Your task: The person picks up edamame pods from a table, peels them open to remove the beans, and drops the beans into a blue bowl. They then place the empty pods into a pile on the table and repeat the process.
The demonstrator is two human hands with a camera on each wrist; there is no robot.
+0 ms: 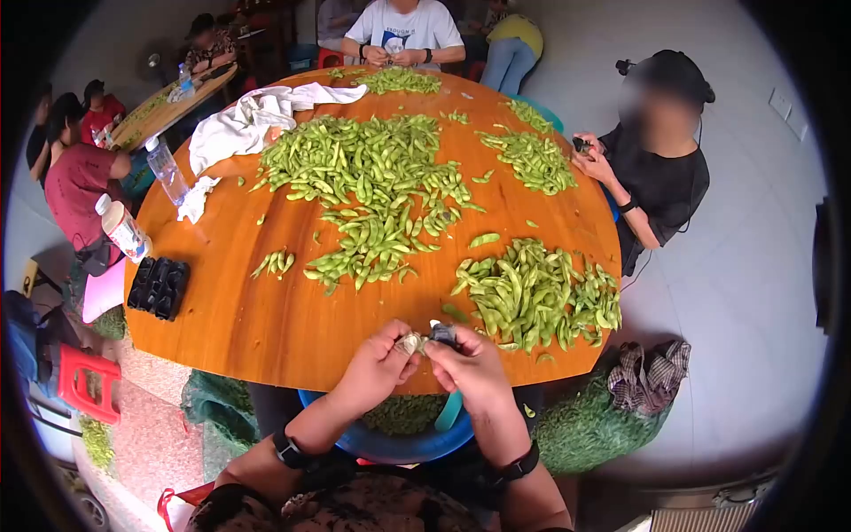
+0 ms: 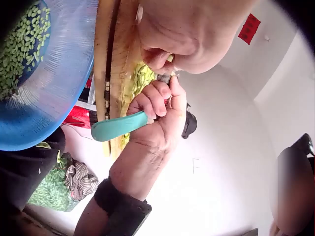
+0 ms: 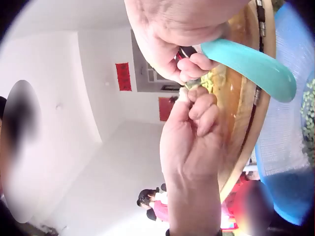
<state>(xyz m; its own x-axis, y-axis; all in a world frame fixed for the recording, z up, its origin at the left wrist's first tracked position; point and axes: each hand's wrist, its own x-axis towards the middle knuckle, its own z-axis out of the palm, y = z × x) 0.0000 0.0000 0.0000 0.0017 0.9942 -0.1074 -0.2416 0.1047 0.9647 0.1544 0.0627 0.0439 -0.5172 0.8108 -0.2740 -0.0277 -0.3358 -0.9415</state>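
A dark-patterned shirt sits nearest; ahead of it, the left hand pinches a small green pod, mostly hidden, at the table's near edge. The right hand has fingers curled round a turquoise-handled tool. Shelled beans occupy a blue basin below. I note a pod heap just beyond the right hand.

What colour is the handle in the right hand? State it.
The handle is turquoise, clearest in the right wrist view.
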